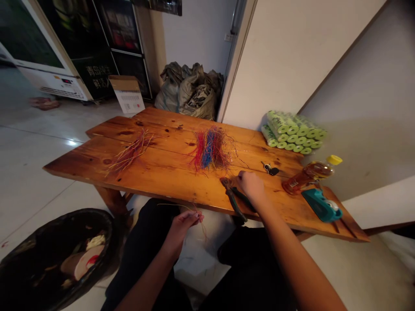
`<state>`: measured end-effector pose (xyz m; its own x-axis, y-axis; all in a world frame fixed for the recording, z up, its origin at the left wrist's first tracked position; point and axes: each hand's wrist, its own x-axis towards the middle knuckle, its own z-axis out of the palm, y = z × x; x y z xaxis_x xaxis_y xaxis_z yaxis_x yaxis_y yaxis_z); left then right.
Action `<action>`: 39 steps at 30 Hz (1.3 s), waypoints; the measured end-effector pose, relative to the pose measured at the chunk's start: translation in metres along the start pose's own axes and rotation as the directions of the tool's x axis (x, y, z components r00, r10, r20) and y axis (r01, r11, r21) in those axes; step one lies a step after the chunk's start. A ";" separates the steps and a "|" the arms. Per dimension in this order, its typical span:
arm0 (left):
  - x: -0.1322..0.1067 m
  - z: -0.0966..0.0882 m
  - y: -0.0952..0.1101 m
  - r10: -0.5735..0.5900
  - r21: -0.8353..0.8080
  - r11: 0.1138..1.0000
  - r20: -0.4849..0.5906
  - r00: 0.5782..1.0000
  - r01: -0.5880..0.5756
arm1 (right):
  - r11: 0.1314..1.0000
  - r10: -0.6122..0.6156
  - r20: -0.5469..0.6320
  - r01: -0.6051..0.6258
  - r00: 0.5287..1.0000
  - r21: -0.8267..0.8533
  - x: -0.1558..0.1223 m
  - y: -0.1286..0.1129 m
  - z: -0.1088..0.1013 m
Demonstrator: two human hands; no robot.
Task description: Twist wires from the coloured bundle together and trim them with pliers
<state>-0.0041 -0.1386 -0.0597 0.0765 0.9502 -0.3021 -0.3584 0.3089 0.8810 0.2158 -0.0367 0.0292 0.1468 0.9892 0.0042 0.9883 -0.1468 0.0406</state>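
Observation:
My left hand (184, 222) is closed in a pinch on a few thin strands of wire (169, 205), held over my lap in front of the table edge. My right hand (251, 186) is low over the table with its fingers curled in; what they hold, if anything, is hidden. Just left of it lie dark-handled pliers (231, 196), partly behind my wrist. Beyond my hands, a pile of red, blue and yellowish thin wires (209, 149) lies mid-table. A smaller loose bundle of reddish wires (131, 152) rests on the left part.
The wooden table (175, 183) also carries keys (270, 169), a yellow-capped bottle (308, 175), a teal tape dispenser (320, 205) and stacked green-wrapped rolls (292, 131). A black-lined bin (106, 229) stands at lower left. Sacks (191, 93) and a carton (128, 96) are behind the table.

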 end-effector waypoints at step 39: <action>-0.056 0.045 0.008 -0.107 -0.287 0.939 0.278 0.955 0.189 | 0.527 -0.250 0.069 0.076 0.966 0.846 -0.204 0.001 0.006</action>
<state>0.0301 -0.1872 -0.0192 0.3698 0.8854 -0.2817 -0.5891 0.4579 0.6658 0.1873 -0.2388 0.0223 -0.1022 0.9920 -0.0746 0.5669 -0.0035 -0.8238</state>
